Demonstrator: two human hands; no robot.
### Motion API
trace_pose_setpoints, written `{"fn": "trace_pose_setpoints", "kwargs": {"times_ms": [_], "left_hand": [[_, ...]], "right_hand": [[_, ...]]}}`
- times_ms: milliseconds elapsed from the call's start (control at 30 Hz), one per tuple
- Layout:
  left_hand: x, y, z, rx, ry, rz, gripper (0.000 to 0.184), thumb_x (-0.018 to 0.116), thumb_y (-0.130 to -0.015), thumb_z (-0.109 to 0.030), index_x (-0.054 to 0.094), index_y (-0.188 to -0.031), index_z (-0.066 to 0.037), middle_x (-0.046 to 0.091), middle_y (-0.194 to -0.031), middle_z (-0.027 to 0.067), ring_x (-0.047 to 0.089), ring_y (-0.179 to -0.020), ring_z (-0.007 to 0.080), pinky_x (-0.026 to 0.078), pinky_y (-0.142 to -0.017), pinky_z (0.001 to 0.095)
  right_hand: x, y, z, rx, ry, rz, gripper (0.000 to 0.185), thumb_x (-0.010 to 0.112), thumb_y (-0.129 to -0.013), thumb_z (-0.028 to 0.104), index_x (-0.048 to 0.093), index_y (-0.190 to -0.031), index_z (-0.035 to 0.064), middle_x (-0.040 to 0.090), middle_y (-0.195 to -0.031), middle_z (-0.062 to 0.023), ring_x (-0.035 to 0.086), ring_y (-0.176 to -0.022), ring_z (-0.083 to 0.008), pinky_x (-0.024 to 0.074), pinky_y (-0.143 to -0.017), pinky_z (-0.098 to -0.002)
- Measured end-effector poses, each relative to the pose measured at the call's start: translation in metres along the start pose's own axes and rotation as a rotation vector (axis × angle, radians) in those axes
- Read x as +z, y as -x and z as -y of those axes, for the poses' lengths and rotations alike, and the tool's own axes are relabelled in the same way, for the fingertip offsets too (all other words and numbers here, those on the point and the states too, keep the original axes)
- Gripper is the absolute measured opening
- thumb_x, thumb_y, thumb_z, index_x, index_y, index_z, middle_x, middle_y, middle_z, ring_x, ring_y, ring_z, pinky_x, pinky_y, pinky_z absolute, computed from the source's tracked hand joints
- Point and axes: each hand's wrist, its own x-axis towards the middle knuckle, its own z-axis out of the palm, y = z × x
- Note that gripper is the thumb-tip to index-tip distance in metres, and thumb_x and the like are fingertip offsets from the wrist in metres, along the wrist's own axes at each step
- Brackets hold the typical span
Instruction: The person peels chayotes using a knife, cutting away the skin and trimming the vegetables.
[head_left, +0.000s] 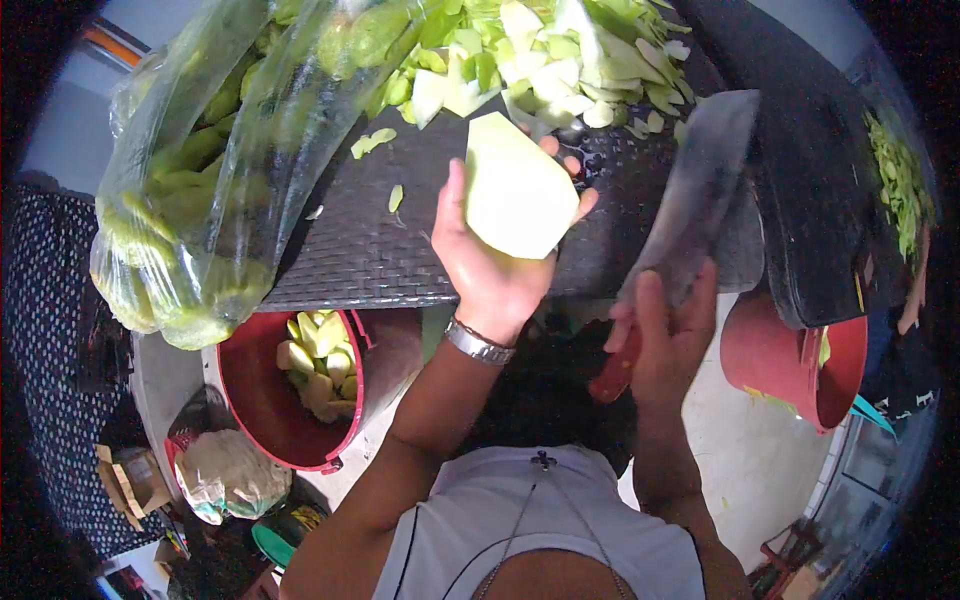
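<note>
A large pale green, peeled piece of vegetable (520,187) rests in my left hand (498,265), with the fingers curled round its far side and the thumb along its near edge. My right hand (668,335) grips a wide-bladed knife (697,175) by its red handle, the blade pointing up and away over the dark woven table (370,265). Knife and vegetable are apart. Beyond my left hand lies a heap of pale cut pieces and green peelings (560,55) on the table.
A clear plastic bag of green vegetables (200,220) hangs over the table's left edge. Below it, a red bucket (235,400) holds peeled pieces. Another red bucket (750,345) stands at the right, near a black chair-like surface (810,170). A filled bag (232,475) sits on the floor.
</note>
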Motion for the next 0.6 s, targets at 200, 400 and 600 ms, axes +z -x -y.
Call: {"fn": "trace_pose_setpoints", "kwargs": {"times_ms": [200,400,600], "left_hand": [[-0.005,0.0,-0.011,-0.072,0.127,0.132,0.066,0.044,-0.1,-0.055,0.048,-0.145,-0.006,0.06,-0.134,0.0149,0.057,-0.122,0.0372,0.048,-0.101,0.0593],[0.0,0.002,-0.011,-0.08,0.161,0.091,0.066,0.044,-0.099,-0.059,0.05,-0.143,-0.01,0.061,-0.133,0.0177,0.062,-0.114,0.0398,0.051,-0.094,0.0634],[0.016,0.004,-0.01,-0.065,0.059,0.041,0.067,0.04,-0.098,-0.069,0.05,-0.142,-0.019,0.058,-0.136,0.0227,0.06,-0.116,0.0438,0.048,-0.092,0.0663]], "right_hand": [[-0.028,-0.024,0.006,0.335,-0.571,0.444,0.05,0.041,-0.109,0.032,0.039,-0.145,-0.0012,0.054,-0.069,-0.0093,0.047,-0.042,-0.011,0.0449,-0.04,-0.0257],[-0.02,-0.008,0.005,0.335,-0.346,0.494,0.051,0.038,-0.11,0.039,0.046,-0.141,-0.0006,0.052,-0.058,-0.0075,0.046,-0.041,-0.0113,0.043,-0.041,-0.0265],[-0.018,-0.005,0.008,-0.156,0.526,0.35,0.047,0.066,-0.097,0.046,0.062,-0.125,0.0081,0.065,-0.069,-0.0083,0.062,-0.055,-0.0184,0.0489,-0.054,-0.0327]]}}
